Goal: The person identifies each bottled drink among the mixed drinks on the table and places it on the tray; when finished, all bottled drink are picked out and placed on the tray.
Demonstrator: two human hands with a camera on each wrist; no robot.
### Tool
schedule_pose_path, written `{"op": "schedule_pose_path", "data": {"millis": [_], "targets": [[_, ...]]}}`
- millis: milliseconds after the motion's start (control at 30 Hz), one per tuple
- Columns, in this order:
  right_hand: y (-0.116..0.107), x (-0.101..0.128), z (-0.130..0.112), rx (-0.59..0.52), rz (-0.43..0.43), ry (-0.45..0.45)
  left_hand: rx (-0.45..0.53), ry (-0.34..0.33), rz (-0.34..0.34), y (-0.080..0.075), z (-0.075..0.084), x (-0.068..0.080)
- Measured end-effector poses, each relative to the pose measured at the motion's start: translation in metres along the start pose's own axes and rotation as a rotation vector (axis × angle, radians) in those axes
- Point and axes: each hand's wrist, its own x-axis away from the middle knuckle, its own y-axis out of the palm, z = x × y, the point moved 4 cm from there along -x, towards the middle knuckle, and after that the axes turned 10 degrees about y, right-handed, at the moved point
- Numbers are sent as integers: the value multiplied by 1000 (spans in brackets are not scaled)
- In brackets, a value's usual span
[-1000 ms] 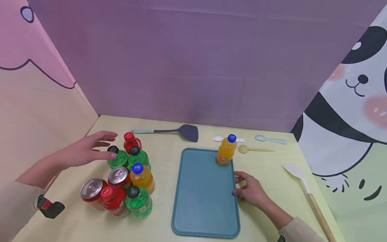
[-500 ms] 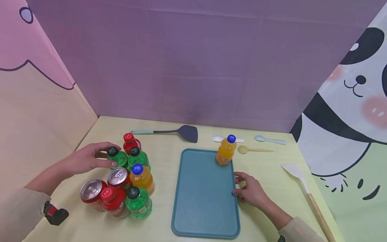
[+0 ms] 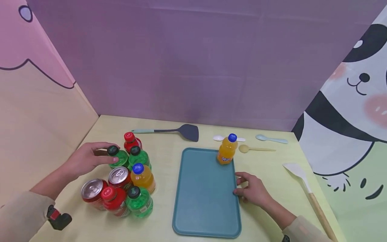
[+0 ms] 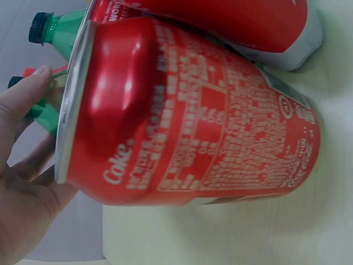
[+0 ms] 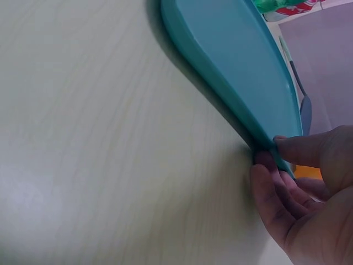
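My left hand [image 3: 86,161] grips the back-left green bottle [image 3: 121,158] below its black cap, thumb on the near side and fingers round the far side. That bottle stands among several drinks, beside a second green bottle [image 3: 139,158] and just behind a red can [image 3: 120,176]. In the left wrist view a large Coke can [image 4: 182,116] hides part of the hold. On the right, my right hand [image 3: 252,191] pinches the right rim of the blue-green tray [image 3: 208,201], thumb on top and fingers beneath. An orange soda bottle [image 3: 227,150] stands at the tray's back-right corner.
Near the left hand are a red-capped bottle [image 3: 114,200], an orange bottle [image 3: 142,178] and a front green bottle [image 3: 140,203]. Another red bottle [image 3: 132,143] stands behind. A dark spatula [image 3: 188,132] and several small spoons lie along the back; a wooden-handled spatula [image 3: 318,211] lies right.
My left hand has come down from above the back-left green bottle and closed its fingers round it. The right hand stays at the tray's rim.
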Motion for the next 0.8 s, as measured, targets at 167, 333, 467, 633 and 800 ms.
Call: {"op": "schedule_pose_path", "data": {"millis": [167,333,467,633,800], "targets": [[-4,-4,-2,16,-11,-10,-15,-18,35,1,0,1],[-6,-6,-1,18,-16,-4,-21,-13,55,-2,2,2],[-6,-6,0,14,-17,2,-37,-20,60,-8,4,5],[-3,-5,1,1,-13,20,-78,6,94,-27,17,12],[0,-3,3,-17,-11,37,-105,44,138,-49,35,20]]}}
